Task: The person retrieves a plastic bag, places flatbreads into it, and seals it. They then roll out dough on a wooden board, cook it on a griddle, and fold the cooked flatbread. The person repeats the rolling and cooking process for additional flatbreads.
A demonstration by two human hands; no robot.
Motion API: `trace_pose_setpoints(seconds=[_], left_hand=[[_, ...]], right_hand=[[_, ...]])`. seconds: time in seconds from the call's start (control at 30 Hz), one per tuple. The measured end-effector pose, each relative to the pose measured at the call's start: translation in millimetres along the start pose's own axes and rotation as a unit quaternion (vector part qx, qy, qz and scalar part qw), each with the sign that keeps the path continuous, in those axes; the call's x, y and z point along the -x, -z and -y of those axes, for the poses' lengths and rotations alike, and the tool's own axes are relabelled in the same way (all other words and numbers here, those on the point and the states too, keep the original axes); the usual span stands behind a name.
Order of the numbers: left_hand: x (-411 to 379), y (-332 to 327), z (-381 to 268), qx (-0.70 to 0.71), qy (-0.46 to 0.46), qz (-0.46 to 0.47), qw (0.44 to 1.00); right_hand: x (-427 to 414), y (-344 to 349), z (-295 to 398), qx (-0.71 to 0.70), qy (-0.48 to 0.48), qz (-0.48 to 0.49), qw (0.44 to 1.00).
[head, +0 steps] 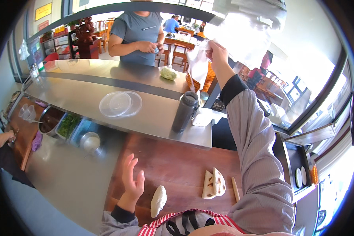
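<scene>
My right hand (218,53) is raised over the far end of the counter, its fingers closed on a thin white plastic bag (197,63) that hangs beside a stack of orange baskets (208,78). My left hand (133,180) is held palm up with fingers apart and nothing in it, above the wooden board (177,156). Near it on the board lies an oval piece of pale dough (158,201). Two browned, folded flatbreads (213,183) lean together further right, with a wooden rolling pin (235,189) beside them.
A dark bottle (186,112) and clear round lids (120,103) stand on the steel counter (156,118). A bagged green item (168,73) lies beyond. Left are a tub of chopped greens (68,125) and a pot (48,120). A person (140,35) stands across; a co-worker's hand (4,138) is far left.
</scene>
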State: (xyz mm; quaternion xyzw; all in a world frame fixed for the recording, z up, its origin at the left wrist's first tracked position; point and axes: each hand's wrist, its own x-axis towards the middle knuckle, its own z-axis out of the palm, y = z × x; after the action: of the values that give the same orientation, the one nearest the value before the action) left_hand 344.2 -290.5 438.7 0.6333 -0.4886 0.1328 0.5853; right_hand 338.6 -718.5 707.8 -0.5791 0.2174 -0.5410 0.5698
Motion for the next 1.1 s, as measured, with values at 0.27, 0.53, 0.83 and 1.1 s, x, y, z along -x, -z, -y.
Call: trace_pose_setpoints(seconds=[0.27, 0.53, 0.83, 1.1], left_hand=[[35, 4, 13, 0.010, 0.054, -0.003, 0.998], [44, 4, -6, 0.036, 0.072, -0.020, 0.997], [35, -22, -70, 0.429, 0.184, 0.094, 0.879], [74, -89, -173, 0.584, 0.500, 0.189, 0.611]], right_hand=[[-15, 39, -13, 0.070, 0.092, 0.066, 0.991], [42, 48, 25, 0.123, 0.151, -0.081, 0.978], [318, 102, 81, 0.257, 0.449, 0.482, 0.707], [476, 190, 26, 0.285, 0.351, 0.594, 0.666]])
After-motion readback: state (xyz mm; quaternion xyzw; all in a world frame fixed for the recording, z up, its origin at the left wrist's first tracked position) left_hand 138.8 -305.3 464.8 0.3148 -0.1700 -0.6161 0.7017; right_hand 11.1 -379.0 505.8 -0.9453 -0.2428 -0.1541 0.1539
